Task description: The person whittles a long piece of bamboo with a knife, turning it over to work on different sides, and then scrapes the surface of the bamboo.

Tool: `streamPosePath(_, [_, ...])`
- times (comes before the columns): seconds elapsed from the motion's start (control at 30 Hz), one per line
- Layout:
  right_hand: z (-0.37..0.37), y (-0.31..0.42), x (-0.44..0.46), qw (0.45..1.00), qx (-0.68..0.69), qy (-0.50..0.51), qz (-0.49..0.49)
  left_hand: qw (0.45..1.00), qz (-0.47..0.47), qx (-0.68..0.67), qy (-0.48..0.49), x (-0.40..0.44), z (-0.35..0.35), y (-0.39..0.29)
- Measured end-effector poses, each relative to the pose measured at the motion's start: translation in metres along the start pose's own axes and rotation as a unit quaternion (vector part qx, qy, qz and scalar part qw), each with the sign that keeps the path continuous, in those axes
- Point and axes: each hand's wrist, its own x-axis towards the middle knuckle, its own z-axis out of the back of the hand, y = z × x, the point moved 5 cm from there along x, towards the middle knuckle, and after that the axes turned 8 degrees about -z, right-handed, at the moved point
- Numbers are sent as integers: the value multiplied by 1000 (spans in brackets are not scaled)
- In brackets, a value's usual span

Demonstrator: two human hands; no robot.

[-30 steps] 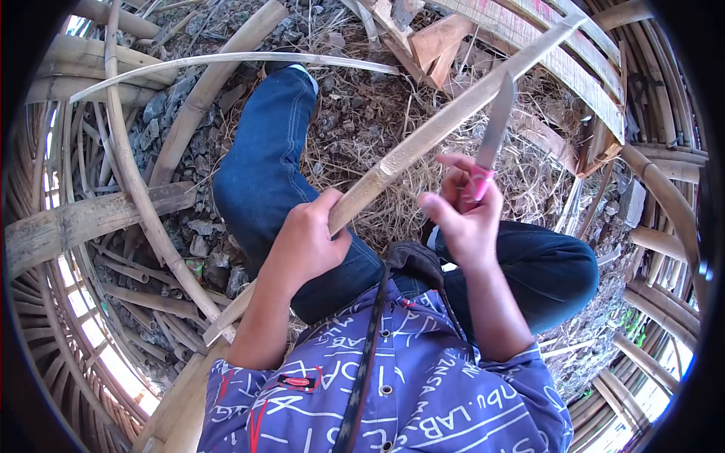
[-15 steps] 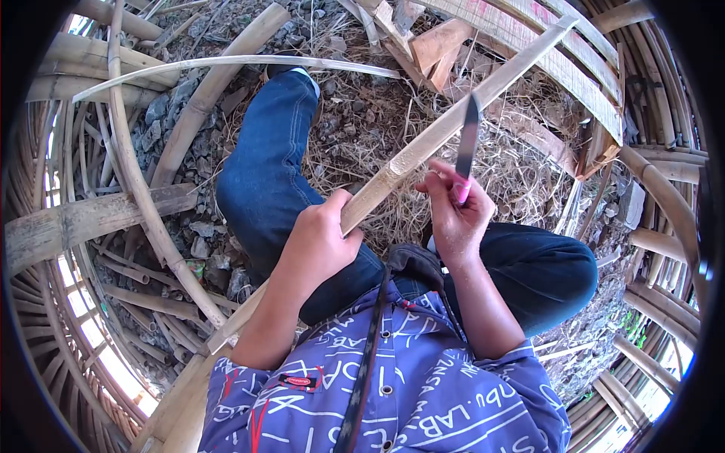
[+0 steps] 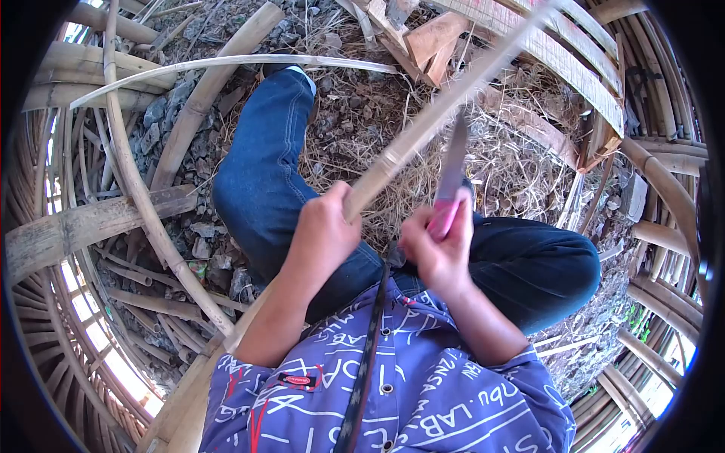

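"How do our hands stand?"
"Our left hand point(image 3: 325, 226) is closed around the bamboo strip point(image 3: 429, 121); our right hand point(image 3: 438, 249) grips the knife point(image 3: 455, 160) by its pink handle point(image 3: 445, 217), blade pointing away from us."
"And where does the strip lie?"
"It slants from beside our left forearm point(image 3: 281, 317) up toward the slatted boards point(image 3: 581, 87) at the far right, its far end blurred. The knife stands just to its right, apart from it along most of the blade; we can't tell whether the tip touches."
"Which step is this?"
"We'd judge it to be working the strip with the knife, steadied by our left hand."
"What would a stroke call for?"
"A firm left hold, we think, the edge brought flat to the wood near the node point(image 3: 391, 158), and our left leg point(image 3: 258, 155) clear of the blade."
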Motion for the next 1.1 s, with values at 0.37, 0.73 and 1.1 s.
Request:
streamPosePath(0.37, [84, 45, 36, 977, -82, -186, 71, 998, -1, -44, -35, -2, 19, 5])
streamPosePath(0.73, [73, 35, 28, 973, -182, -139, -13, 999, -5, -20, 25, -8, 21, 2])
streamPosePath(1.1, [7, 22, 24, 962, -257, 7, 91, 999, -32, 15, 7, -9, 13, 0])
